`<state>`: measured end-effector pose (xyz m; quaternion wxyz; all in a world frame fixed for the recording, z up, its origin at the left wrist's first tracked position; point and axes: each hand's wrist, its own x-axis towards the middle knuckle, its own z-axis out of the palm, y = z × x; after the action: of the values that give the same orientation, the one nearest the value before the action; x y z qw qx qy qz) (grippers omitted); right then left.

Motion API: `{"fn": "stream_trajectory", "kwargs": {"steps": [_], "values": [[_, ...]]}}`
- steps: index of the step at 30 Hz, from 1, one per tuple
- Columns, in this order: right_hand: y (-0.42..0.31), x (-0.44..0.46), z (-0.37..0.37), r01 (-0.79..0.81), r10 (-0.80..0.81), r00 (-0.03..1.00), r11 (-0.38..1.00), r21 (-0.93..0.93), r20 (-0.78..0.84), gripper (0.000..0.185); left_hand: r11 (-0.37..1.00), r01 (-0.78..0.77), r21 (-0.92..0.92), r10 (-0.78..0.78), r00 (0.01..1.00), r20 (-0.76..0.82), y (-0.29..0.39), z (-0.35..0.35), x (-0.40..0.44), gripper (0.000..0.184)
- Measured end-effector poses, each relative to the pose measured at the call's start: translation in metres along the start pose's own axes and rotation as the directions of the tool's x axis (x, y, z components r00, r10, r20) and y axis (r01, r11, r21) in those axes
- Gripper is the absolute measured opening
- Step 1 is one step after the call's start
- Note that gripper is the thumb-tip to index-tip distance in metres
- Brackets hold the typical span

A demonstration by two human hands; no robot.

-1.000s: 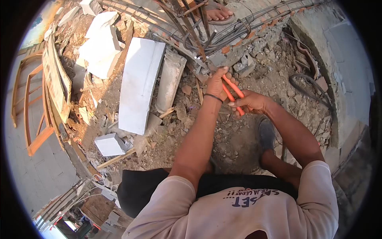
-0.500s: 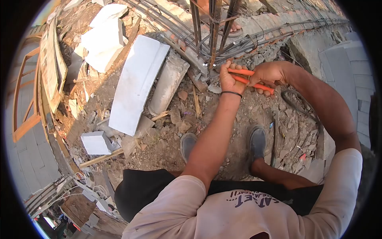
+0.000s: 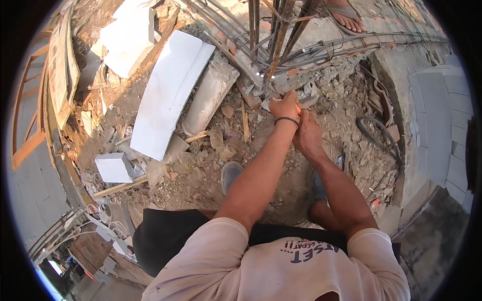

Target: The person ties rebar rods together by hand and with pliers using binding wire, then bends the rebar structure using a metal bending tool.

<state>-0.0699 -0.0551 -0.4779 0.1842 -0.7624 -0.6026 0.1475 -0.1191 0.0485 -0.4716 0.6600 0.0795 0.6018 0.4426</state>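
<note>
My left hand (image 3: 284, 106), with a black band at the wrist, is closed around the front part of an orange-handled tool (image 3: 299, 109). Just below and to the right, my right hand (image 3: 308, 131) is wrapped round its handles, which are almost wholly hidden by my fingers. The tool's dark jaws point up at the base of the upright steel bars (image 3: 281, 42). What the jaws touch is too small to tell. Long horizontal bars (image 3: 346, 49) run off to the right from that corner.
Another person's sandalled foot (image 3: 350, 21) stands behind the bars. A white slab (image 3: 170, 93) and a concrete piece (image 3: 210, 98) lie left of my hands. Rubble, a black hose loop (image 3: 377, 138) and a concrete edge (image 3: 414, 135) are at the right. Wooden frames (image 3: 30, 108) stand far left.
My right hand has swung down and inward, close against my left hand. The orange handles, spread apart earlier, are now mostly covered. The other person's foot shows more fully.
</note>
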Motion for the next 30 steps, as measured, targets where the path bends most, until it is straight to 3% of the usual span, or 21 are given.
{"fn": "stream_trajectory", "kwargs": {"steps": [1, 3, 4, 5, 7, 8, 10, 12, 14, 21, 30], "values": [[0.001, 0.000, 0.000, 0.010, -0.010, 1.000, 1.000, -0.005, 0.017, 0.063, 0.996, -0.003, 0.085, -0.005, 0.996, 0.093, 0.007, -0.010, -0.002, 0.023], [-0.002, -0.002, -0.002, -0.289, 0.152, 0.916, 0.891, 0.351, 0.370, 0.054, 0.980, 0.020, 0.199, -0.079, 0.952, 0.295, 0.013, -0.031, 0.008, 0.034], [-0.008, 0.002, -0.015, -0.282, 0.137, 0.912, 0.894, 0.349, 0.387, 0.054, 0.982, 0.023, 0.188, -0.075, 0.958, 0.276, 0.015, -0.038, 0.005, 0.034], [-0.011, 0.009, -0.034, -0.428, 0.111, 0.820, 0.769, 0.474, 0.561, 0.050, 0.988, 0.127, 0.083, -0.150, 0.905, 0.399, 0.018, -0.042, 0.002, 0.035], [-0.011, 0.022, -0.059, -0.573, 0.040, 0.704, 0.623, 0.533, 0.709, 0.046, 0.929, 0.369, -0.029, -0.281, 0.754, 0.594, 0.027, -0.046, -0.004, 0.032], [-0.007, 0.026, -0.067, -0.653, 0.056, 0.641, 0.564, 0.505, 0.766, 0.041, 0.927, 0.373, -0.045, -0.275, 0.756, 0.594, 0.030, -0.047, -0.004, 0.032], [-0.009, 0.039, -0.086, -0.792, 0.075, 0.499, 0.444, 0.419, 0.864, 0.031, 0.881, 0.455, -0.131, -0.214, 0.629, 0.747, 0.030, -0.044, 0.001, 0.028], [-0.028, 0.055, -0.113, -0.766, 0.143, 0.497, 0.535, 0.356, 0.856, 0.021, 0.879, 0.452, -0.152, -0.231, 0.683, 0.693, 0.024, -0.029, 0.001, 0.020], [-0.047, 0.068, -0.132, -0.751, 0.304, 0.419, 0.645, 0.139, 0.856, 0.015, 0.836, 0.465, -0.290, -0.231, 0.778, 0.584, 0.022, -0.018, -0.002, 0.016], [-0.065, 0.089, -0.153, -0.854, 0.338, 0.268, 0.516, 0.061, 0.902, 0.014, 0.782, 0.508, -0.362, -0.326, 0.828, 0.457, 0.041, -0.001, -0.015, 0.014], [-0.073, 0.104, -0.162, -0.855, 0.396, 0.204, 0.517, -0.033, 0.895, 0.015, 0.726, 0.558, -0.402, -0.365, 0.808, 0.462, 0.046, 0.005, -0.014, 0.015]]}}
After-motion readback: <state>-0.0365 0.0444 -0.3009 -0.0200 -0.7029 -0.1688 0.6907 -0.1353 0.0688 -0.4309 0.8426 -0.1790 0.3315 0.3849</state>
